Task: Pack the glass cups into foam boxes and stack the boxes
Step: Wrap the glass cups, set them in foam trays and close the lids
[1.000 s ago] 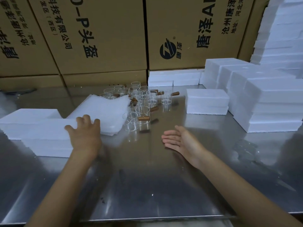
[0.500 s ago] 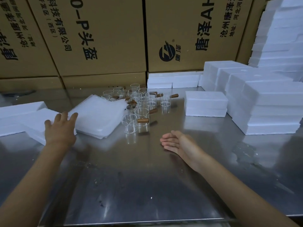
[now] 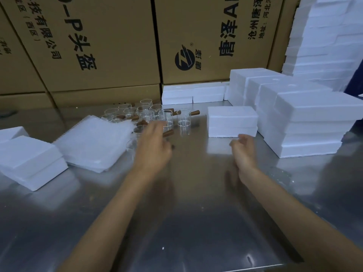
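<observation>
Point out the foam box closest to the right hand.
The lone two-layer foam box just beyond the right hand; the other boxes sit in taller stacks or farther off.

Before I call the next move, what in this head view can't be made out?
- Left hand: motion-blurred over the glass cups; whether it touches one cannot be told.
- Nearest cups: partly hidden behind that hand.
- Foam boxes: closed, contents unseen.
- Tall foam stack: cut off by the top and right edges.
- Right hand: fingers loosely curled, nothing visible in them; palm side partly turned away.
</observation>
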A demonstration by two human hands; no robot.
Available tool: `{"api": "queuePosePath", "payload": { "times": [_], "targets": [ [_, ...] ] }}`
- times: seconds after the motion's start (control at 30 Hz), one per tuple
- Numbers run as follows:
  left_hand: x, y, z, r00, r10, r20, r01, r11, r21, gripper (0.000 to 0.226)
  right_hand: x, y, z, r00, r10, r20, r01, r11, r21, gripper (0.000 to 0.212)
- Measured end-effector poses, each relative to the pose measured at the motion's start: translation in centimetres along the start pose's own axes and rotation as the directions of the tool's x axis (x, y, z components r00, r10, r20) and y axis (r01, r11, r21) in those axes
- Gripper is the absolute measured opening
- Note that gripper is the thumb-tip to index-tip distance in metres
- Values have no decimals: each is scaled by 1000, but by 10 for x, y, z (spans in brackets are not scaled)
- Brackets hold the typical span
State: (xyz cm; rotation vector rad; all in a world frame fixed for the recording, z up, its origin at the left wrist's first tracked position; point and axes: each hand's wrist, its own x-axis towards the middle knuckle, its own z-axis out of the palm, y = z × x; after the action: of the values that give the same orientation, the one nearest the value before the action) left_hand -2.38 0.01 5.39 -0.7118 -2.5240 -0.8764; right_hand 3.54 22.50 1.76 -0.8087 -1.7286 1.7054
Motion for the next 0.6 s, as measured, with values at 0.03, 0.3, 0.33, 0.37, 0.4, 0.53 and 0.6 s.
{"api": "queuePosePath", "payload": {
  "times": [0.03, 0.3, 0.33, 0.37, 0.4, 0.53, 0.6],
  "targets": [
    [7, 14, 16, 997, -40, 69, 50, 987, -152, 60, 13, -1, -7, 1000, -7, -30, 6, 1000, -21, 43],
    [70, 66, 118, 896, -194, 399, 403, 732, -549, 84, 82, 0, -32, 996, -94, 3, 92, 960, -266, 78],
    [74, 66, 125, 886, -205, 416, 427, 710, -560, 84, 86, 1, -33, 996, -86, 22, 88, 959, -268, 78],
    [77, 66, 129, 880, -211, 425, 442, 691, -572, 83, 89, 2, -33, 996, -80, 49, 90, 959, -269, 77],
    [78, 66, 132, 879, -214, 427, 450, 673, -587, 81, 91, 3, -34, 994, -76, 81, 95, 959, -268, 75],
    [70, 64, 127, 898, -209, 388, 424, 649, -631, 65, 88, 2, -40, 982, -75, 171, 123, 948, -294, 64],
    [62, 62, 117, 893, -230, 387, 442, 615, -654, 65, 78, 1, -45, 978, -67, 197, 129, 937, -325, 63]
  ]
}}
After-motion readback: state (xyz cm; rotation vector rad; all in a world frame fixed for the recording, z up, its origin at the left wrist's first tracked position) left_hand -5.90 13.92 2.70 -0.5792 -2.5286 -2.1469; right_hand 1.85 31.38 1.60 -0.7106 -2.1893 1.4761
